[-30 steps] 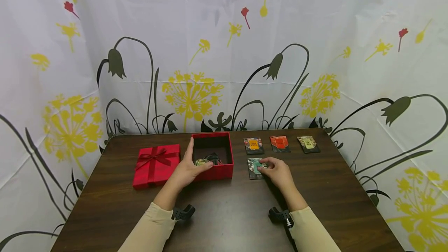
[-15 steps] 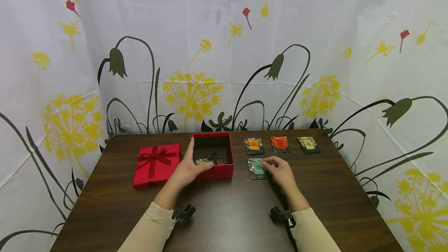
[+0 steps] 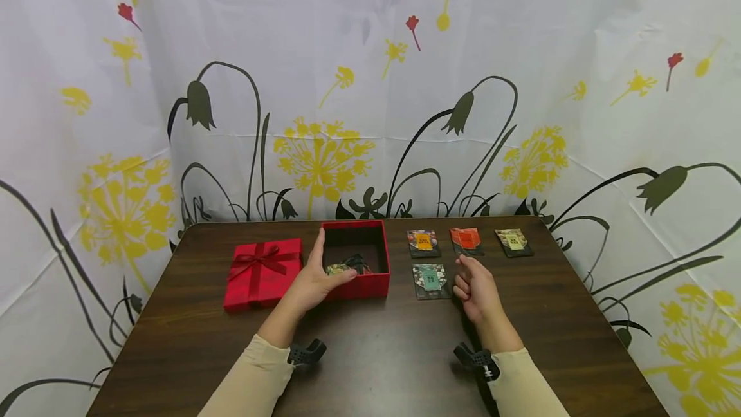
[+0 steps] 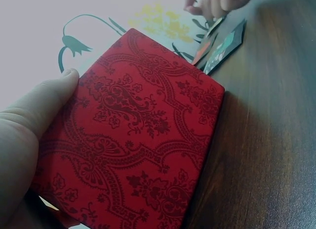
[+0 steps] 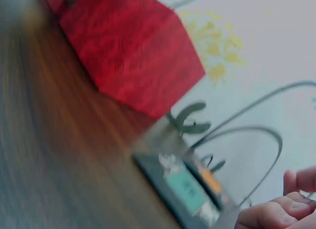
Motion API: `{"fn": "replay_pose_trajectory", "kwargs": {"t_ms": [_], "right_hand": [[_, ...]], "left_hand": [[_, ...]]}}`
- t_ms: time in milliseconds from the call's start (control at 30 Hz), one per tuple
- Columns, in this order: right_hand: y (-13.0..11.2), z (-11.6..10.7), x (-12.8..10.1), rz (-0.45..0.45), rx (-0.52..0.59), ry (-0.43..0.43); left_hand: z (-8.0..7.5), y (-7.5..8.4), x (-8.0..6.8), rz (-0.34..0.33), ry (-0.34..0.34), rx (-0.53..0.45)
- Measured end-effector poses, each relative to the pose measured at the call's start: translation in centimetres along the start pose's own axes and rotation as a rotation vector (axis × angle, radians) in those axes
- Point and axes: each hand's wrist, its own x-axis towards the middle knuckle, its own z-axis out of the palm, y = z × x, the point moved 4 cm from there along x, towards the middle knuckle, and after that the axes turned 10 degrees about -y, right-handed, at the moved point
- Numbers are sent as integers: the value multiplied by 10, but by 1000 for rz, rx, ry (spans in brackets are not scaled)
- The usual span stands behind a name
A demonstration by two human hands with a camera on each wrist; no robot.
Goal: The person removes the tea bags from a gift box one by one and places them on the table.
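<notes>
My left hand grips the near left corner of an uncovered red gift box. Its thumb lies over the box's rim and the fingers run along the left wall. Inside the dark interior are some small packets, partly behind the thumb. My right hand is raised over the table with loosely curled fingers and nothing in it. Just left of it lies a flat sachet with a green label. Beyond its fingertips is a sachet with a red-orange label.
A red lid with a ribbon bow lies left of the box. In the back row are a sachet with a yellow-orange label and a pale yellow one. A patterned curtain hangs behind the table's far edge.
My right hand has come off the green-labelled sachet, moving right and up, its fingers now turned inward. The left hand stays on the box.
</notes>
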Motion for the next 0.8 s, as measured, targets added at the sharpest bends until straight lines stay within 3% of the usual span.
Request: {"fn": "replay_pose_trajectory", "kwargs": {"t_ms": [367,600,800], "right_hand": [[-25,51,-12,129,378,-279],[-34,92,-20,225,530,-464],[-35,129,-19,275,621,-465]], "left_hand": [[1,0,0,13,5,-1],[2,-3,2,9,4,2],[0,-2,1,10,3,3]]}}
